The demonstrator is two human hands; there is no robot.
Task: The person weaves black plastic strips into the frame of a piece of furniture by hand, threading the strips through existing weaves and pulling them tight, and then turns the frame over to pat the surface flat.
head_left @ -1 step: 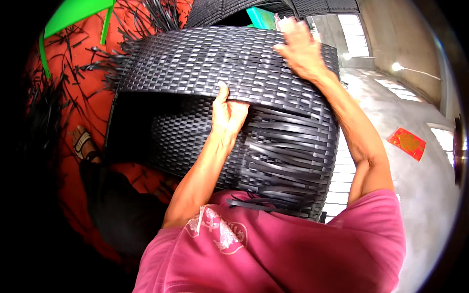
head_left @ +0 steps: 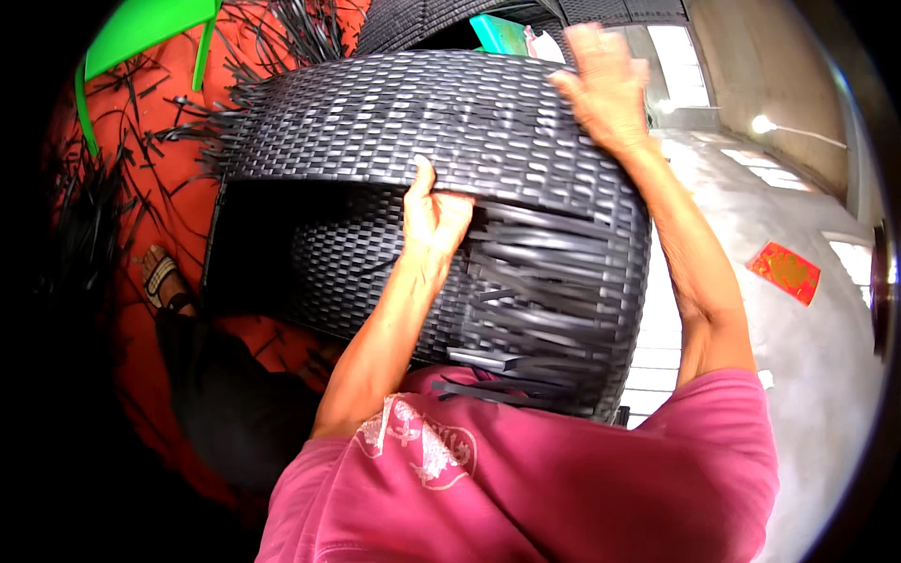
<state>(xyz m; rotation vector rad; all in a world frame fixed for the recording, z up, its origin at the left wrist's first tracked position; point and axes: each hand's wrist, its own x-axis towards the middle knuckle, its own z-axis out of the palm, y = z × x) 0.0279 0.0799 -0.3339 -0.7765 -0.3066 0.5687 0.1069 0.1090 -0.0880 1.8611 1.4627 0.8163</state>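
Observation:
A large black woven wicker furniture piece (head_left: pixel 394 113) stands before me, its weave dark and glossy. My left hand (head_left: pixel 434 216) grips the lower edge of its broad upper band, thumb on top and fingers tucked out of sight beneath. Over the far right corner of the band is my right hand (head_left: pixel 605 89), fingers stretched and slightly blurred; whether its palm touches the weave I cannot tell. Loose flat black strips (head_left: pixel 544 272) stick out of the right side below the band. To the left, the inside of the piece is in deep shadow.
Cut strip ends (head_left: pixel 202 122) fringe the left edge. A green stool (head_left: pixel 150 38) stands on red floor covering (head_left: pixel 178 202) strewn with black scraps. Behind are another woven piece (head_left: pixel 422 23) and a teal object (head_left: pixel 502 36). A red and gold paper (head_left: pixel 786 272) lies on the grey floor at right.
My right hand has shifted to the right, toward the corner of the woven piece. The loose strips have moved a little. My left hand keeps its grip in nearly the same place.

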